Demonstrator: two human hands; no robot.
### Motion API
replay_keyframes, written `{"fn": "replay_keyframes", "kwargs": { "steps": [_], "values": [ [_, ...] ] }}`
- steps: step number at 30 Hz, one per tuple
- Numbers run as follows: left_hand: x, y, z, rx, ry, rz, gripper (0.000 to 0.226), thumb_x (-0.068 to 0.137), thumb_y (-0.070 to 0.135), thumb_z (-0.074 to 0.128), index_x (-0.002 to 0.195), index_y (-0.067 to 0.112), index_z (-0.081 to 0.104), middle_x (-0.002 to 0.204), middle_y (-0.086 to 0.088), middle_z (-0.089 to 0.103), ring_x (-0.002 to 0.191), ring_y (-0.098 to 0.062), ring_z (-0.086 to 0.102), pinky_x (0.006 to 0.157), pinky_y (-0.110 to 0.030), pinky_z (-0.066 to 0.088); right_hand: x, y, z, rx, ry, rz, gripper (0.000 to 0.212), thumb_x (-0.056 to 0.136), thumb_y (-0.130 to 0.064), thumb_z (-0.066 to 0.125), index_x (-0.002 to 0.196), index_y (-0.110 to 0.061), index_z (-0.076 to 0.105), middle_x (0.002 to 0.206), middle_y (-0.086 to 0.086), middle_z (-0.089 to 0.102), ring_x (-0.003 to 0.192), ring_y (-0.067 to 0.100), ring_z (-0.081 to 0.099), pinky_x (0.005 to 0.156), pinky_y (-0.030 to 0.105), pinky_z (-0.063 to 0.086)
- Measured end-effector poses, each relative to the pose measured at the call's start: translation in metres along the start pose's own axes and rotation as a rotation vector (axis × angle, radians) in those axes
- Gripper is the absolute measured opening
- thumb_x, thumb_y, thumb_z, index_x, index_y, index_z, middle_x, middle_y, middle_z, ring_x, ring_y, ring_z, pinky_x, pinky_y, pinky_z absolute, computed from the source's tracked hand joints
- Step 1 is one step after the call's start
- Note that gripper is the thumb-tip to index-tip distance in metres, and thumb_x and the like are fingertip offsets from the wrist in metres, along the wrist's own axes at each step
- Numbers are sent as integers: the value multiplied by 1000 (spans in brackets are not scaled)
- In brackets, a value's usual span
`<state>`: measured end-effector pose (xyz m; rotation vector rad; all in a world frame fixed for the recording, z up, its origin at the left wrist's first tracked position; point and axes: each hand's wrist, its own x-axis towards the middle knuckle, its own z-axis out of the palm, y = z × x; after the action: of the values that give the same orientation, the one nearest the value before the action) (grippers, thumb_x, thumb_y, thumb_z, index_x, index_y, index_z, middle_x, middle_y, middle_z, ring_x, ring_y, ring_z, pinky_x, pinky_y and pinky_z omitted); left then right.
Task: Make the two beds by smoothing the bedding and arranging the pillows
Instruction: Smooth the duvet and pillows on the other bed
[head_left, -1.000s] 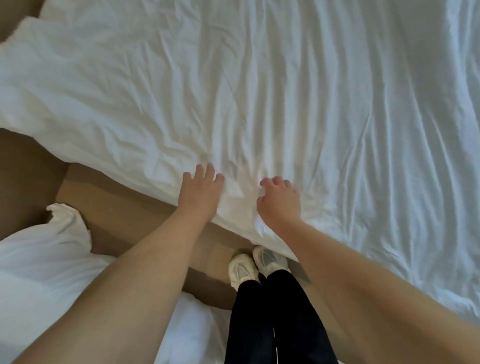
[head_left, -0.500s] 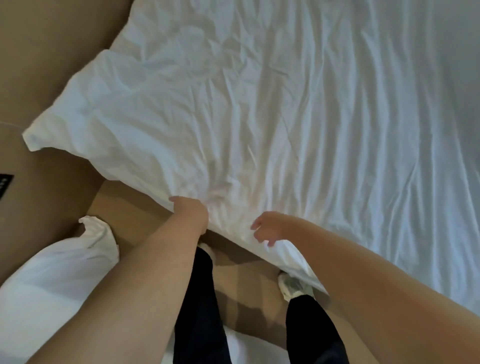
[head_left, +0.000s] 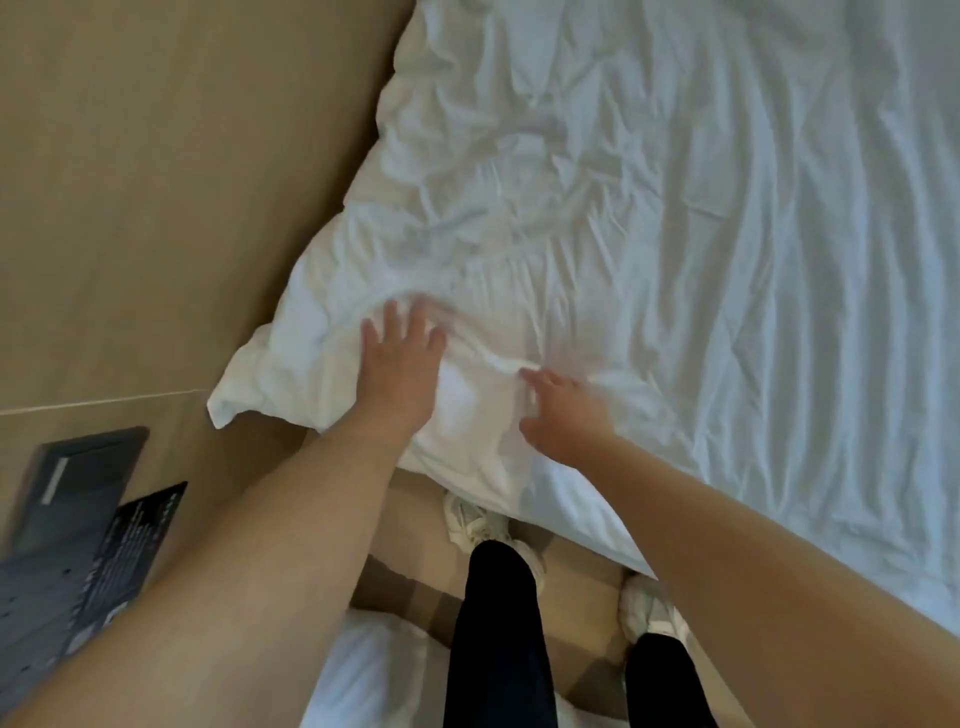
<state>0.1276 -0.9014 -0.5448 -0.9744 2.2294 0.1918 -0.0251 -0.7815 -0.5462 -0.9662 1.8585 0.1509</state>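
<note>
A wrinkled white duvet (head_left: 649, 208) covers the bed and fills the upper right of the view. Its near-left corner (head_left: 244, 395) hangs off the bed's edge. My left hand (head_left: 402, 364) lies flat on the duvet just inside that corner, fingers straight and spread. My right hand (head_left: 558, 410) rests on the duvet a little to the right, fingers stretched out, slightly blurred. Neither hand grips the fabric. The white bedding of a second bed (head_left: 374, 670) shows at the bottom, between my left arm and my legs.
A beige wall or headboard panel (head_left: 156, 182) fills the upper left. A dark panel with printed cards (head_left: 72, 525) lies at the lower left. My feet in white shoes (head_left: 483, 525) stand on the tan floor in the narrow gap between the beds.
I have stepped left toward the duvet's corner. Both hands, which held the duvet's edge half a second ago, now lie flat on top of it, further in.
</note>
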Motion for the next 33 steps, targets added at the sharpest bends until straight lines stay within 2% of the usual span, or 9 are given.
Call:
{"fn": "replay_keyframes", "kwargs": {
  "steps": [3, 8, 12, 17, 21, 24, 28, 31, 33],
  "values": [
    [13, -33, 11, -18, -100, -31, 65, 97, 35, 44, 153, 25, 13, 155, -14, 16, 138, -41, 24, 107, -52, 31, 18, -11, -3, 64, -268, 59, 53, 93, -26, 57, 144, -21, 44, 149, 7, 42, 135, 27, 41, 109, 35, 35],
    [-10, -50, 37, 14, 264, 428, 64, 75, 27, 75, 132, 12, 50, 133, -12, 51, 118, -29, 52, 86, -40, 47, 11, -16, -3, -177, 175, -92, 53, 90, -25, 56, 140, -21, 40, 140, 5, 44, 124, 27, 46, 90, 38, 47],
    [-9, -50, 57, 222, -85, 336, 105, 89, 29, 62, 152, 19, -21, 160, -12, -18, 149, -34, -6, 118, -52, 15, 2, -3, 47, -637, -49, -108, 112, 80, -65, 59, 151, -30, -19, 158, 15, -24, 147, 43, -9, 107, 66, 24],
    [16, -39, 38, -16, 107, 305, 62, 74, 1, 72, 132, 13, 52, 124, -11, 57, 106, -32, 58, 77, -41, 50, 12, 1, 67, -584, 91, -36, 117, 77, -61, 61, 148, -31, -28, 156, 18, -29, 144, 49, -13, 105, 74, 20],
    [6, -44, 7, 3, -128, 367, 37, 90, -3, 42, 115, 18, 60, 103, -4, 62, 84, -21, 56, 68, -31, 40, -32, 20, 74, -520, 12, 35, 119, 77, -64, 61, 147, -32, -31, 158, 15, -27, 146, 47, -10, 107, 71, 20],
    [-10, -57, -9, 79, -381, 434, 48, 93, 2, 41, 130, 29, 56, 119, -1, 58, 102, -20, 57, 82, -29, 46, -75, 49, 70, -513, -53, 171, 106, 84, -54, 61, 152, -29, -17, 160, 12, -5, 145, 42, 13, 105, 67, 26],
    [-48, -79, -6, 179, -321, 258, 64, 94, 10, 49, 150, 30, 24, 147, 5, 36, 132, -20, 42, 103, -34, 37, -88, 65, 50, -435, 7, 124, 36, 94, -17, 47, 130, -18, 42, 123, 2, 52, 109, 23, 53, 85, 35, 42],
    [-76, -79, 19, 251, -115, -108, 41, 90, 16, 55, 129, 19, 44, 125, -3, 50, 114, -23, 51, 89, -36, 40, -73, 52, 41, -426, -13, -18, 40, 96, -19, 47, 135, -17, 41, 128, 4, 51, 114, 24, 52, 90, 36, 45],
    [-81, -78, 29, -88, -136, -432, 20, 95, 26, 45, 108, 15, 57, 105, -7, 61, 95, -26, 58, 76, -35, 43, -70, 43, 45, -465, -6, -60, 62, 92, -35, 56, 144, -19, 27, 144, 7, 36, 129, 30, 40, 96, 44, 42]
  ]
}}
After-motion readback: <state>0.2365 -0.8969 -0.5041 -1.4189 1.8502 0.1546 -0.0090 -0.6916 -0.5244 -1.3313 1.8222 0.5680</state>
